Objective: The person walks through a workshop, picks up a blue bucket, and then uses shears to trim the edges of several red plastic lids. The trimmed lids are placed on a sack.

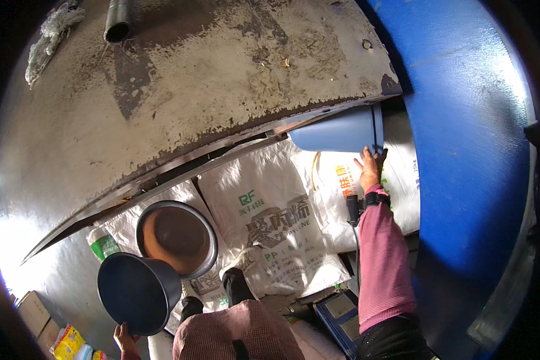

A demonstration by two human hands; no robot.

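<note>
1. The bucket is plain, a very dark blue-black.
2. The basin shows a dark grey rim and rusty brown inside, partly shaded grey.
3. The tub is plain light blue.
4. The sacks are white, printed in green, grey and orange.
5. The right sleeve is dusty pink, finely lined.
6. The metal surface is beige-grey, blotched dark brown.
7. The panel is deep blue with whitish glare.
8. The packet is mostly yellow.

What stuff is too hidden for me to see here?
In the head view:
- Far end of the blue tub: hidden under the worn metal sheet.
- Lower-left rim of the round bowl: hidden by the dark bucket.
- Sleeve at the left hand: mostly cut off by the lower edge.
</note>
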